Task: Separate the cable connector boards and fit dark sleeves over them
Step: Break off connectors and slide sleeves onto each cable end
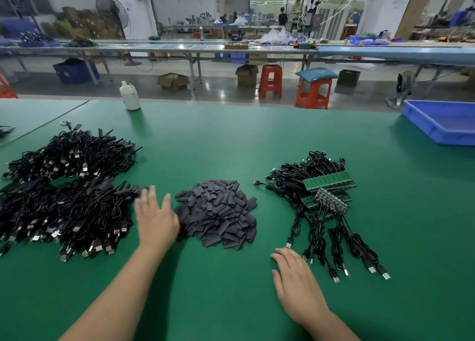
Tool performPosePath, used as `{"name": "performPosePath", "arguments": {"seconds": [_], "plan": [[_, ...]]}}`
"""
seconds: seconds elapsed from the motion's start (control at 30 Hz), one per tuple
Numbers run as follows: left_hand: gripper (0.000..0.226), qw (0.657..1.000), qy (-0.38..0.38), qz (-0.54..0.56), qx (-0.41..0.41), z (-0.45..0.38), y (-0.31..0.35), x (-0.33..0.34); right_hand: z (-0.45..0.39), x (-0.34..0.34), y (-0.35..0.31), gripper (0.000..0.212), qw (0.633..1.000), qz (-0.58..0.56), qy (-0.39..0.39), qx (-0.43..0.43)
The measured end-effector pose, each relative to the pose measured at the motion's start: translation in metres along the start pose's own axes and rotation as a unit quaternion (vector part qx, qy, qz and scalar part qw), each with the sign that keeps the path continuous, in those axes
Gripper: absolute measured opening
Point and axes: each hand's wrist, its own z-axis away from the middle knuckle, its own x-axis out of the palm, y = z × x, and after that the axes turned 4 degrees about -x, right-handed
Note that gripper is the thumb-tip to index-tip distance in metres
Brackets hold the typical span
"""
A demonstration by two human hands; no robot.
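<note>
Right hand (pixel 295 284) nearest the camera, flat on the green table (pixel 231 140), fingers straight, holding nothing, fingertips just short of the USB plugs of the cable bundle. Landmark: pile of dark sleeves (pixel 218 214), mid-table. Left hand (pixel 155 217) at the pile's left edge, fingers spread and straight, motion-blurred, thumb side touching or just over the outer sleeves; can't tell which. Nothing gripped.

Right of the sleeve pile: connector boards (pixel 330 181), green strips still joined in rows, lying on a heap of black cables (pixel 305 176). A second board strip with a row of small dark parts sits below it, its cables fanning toward the camera, USB ends (pixel 383 273) loose on the table.

Left of the sleeve pile: two big heaps of black cables, sleeved cable heap (pixel 66 212) near, another (pixel 72 155) behind it.

Beyond the pile, far-left: white bottle (pixel 130 96) at the table's far edge. Far-right of the pile: blue tray (pixel 442 122). Past the table: red stools (pixel 312 93), benches, boxes.
</note>
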Motion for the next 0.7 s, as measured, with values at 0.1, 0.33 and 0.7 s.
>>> {"name": "performPosePath", "arguments": {"seconds": [0.1, 0.33, 0.7], "plan": [[0.046, 0.981, -0.021, 0.189, -0.023, 0.043, 0.05, 0.011, -0.004, -0.007, -0.001, 0.041, 1.0, -0.002, 0.007, -0.015], [0.043, 0.983, 0.067, 0.145, 0.086, 0.074, 0.071, 0.038, -0.071, -0.09, 0.047, 0.044, 0.97, 0.024, 0.213, 0.113], [0.052, 0.98, 0.099, 0.135, 0.107, 0.072, 0.071, 0.045, -0.117, -0.11, 0.123, 0.049, 0.974, 0.048, 0.1, 0.198]]}}
